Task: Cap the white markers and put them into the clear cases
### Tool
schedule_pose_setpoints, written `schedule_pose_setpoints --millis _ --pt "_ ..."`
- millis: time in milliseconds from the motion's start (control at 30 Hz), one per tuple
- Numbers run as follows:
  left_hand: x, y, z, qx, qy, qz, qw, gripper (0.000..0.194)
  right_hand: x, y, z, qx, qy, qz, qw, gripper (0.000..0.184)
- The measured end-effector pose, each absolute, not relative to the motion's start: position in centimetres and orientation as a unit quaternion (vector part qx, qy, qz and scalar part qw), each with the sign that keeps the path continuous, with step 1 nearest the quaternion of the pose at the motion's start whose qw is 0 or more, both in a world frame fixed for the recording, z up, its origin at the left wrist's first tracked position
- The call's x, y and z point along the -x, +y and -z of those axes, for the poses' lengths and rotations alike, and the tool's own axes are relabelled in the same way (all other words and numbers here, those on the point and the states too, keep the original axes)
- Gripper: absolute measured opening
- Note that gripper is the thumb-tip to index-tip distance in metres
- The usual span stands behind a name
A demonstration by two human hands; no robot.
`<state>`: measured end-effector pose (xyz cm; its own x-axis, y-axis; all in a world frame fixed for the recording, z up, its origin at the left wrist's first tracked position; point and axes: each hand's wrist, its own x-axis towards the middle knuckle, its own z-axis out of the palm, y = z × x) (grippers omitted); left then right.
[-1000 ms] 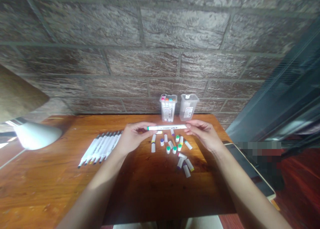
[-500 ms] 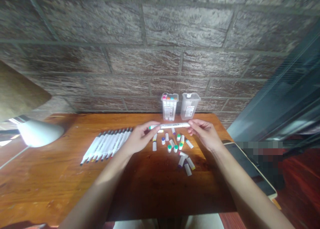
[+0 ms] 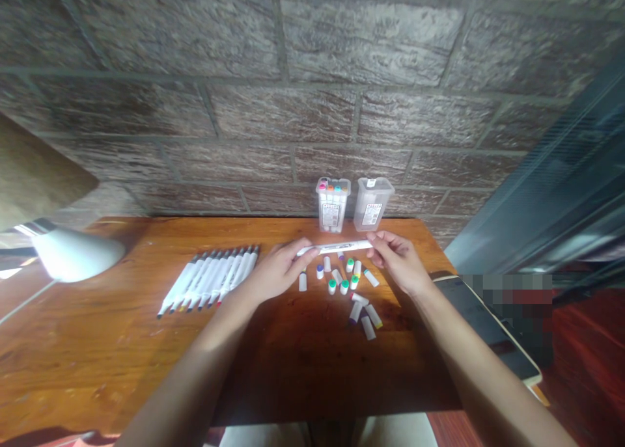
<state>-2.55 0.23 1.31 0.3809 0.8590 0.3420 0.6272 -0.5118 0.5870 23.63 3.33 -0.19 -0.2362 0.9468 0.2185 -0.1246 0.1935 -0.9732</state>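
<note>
A white marker pen (image 3: pixel 344 246) is held level above the table between my two hands. My left hand (image 3: pixel 280 271) pinches its left end, thumb and fingers closed, with the green tip of that end now out of sight. At the other end, the fingertips of my right hand (image 3: pixel 399 259) are closed on the marker. Below lie several loose marker caps (image 3: pixel 368 328), white with green, purple, yellow, blue or red ends, some standing and some on their sides. Left of my left hand, a row of uncapped white markers (image 3: pixel 209 278) lies side by side.
A clear plastic case (image 3: pixel 332 206) with capped markers stands by the brick wall (image 3: pixel 312 115), beside a second clear case (image 3: pixel 374 206). A lamp (image 3: pixel 73 255) is at the left. Beyond my right forearm lies a dark-screened tablet (image 3: pixel 488 330) on the wooden table (image 3: pixel 122 349).
My left thumb and fingers have shifted over the marker's left end, covering its green tip. The view has moved slightly. Both hands keep their grip.
</note>
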Motion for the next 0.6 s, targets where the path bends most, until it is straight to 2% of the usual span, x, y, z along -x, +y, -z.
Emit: schedule_pose_setpoints --millis 300,600 --pt "1.8 -0.3 -1.3 -0.836 0.449 -0.268 0.168 0.030 -23.6 3.0 0.3 0.472 -0.670 -0.344 0.459 0.053" --pt "1.1 -1.1 -0.9 -0.830 0.445 -0.291 0.167 0.022 -23.4 2.1 -0.5 0.475 -0.660 -0.337 0.475 0.046"
